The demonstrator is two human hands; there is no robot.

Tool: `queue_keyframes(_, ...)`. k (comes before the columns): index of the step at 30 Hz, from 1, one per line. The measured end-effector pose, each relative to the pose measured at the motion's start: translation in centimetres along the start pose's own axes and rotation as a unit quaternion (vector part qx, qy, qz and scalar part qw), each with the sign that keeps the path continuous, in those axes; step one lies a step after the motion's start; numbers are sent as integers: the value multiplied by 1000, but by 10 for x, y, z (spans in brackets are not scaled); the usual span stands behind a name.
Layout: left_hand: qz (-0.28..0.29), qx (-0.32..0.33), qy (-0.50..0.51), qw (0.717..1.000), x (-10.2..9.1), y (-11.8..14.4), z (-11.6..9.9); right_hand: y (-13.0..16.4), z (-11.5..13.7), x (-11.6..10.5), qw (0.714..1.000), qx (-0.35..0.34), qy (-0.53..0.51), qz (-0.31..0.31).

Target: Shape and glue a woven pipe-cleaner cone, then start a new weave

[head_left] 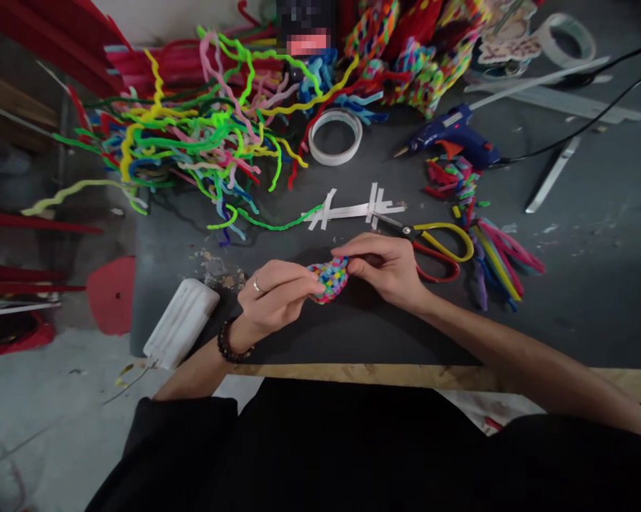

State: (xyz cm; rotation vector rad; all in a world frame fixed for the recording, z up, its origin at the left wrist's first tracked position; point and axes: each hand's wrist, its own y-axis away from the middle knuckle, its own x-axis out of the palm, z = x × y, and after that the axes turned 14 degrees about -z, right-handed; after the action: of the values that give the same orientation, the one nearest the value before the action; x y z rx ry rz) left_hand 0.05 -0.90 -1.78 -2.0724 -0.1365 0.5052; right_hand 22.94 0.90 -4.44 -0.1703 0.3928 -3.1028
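Note:
Between my two hands is a small multicoloured woven piece of pipe cleaners [331, 278], held above the dark tabletop. My left hand [277, 291], with a ring and a beaded bracelet, is closed on its left side. The thumb and fingers of my right hand [387, 269] pinch its upper right edge. Scissors [442, 242] with yellow and red handles lie just beyond my right hand. Strips of white tape [352, 211] are stuck to the table beyond the piece, and a green pipe cleaner [277, 226] reaches to their left end.
A tangled heap of pipe cleaners [192, 142] covers the back left. A tape roll [335, 137], a blue glue gun [453, 135] with a black cord, and a metal-coloured cutter [553, 176] lie farther back. Cut pipe cleaners [501, 263] are at right; a white power bank [182, 322] sits front left.

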Motion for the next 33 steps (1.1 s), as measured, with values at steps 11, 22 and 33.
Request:
queue_keyframes(11,-11,36,-21,999,-1,5,-8,7,2,5,989,-124,47,-59)
queue_keyframes(22,-19,-101,-33,994,3,1,-13,9,-1,5,992,-77,51,-87)
queue_keyframes(33,-69,-640,197,739,25,5,-4,10,5,9,942,-226,203,-144)
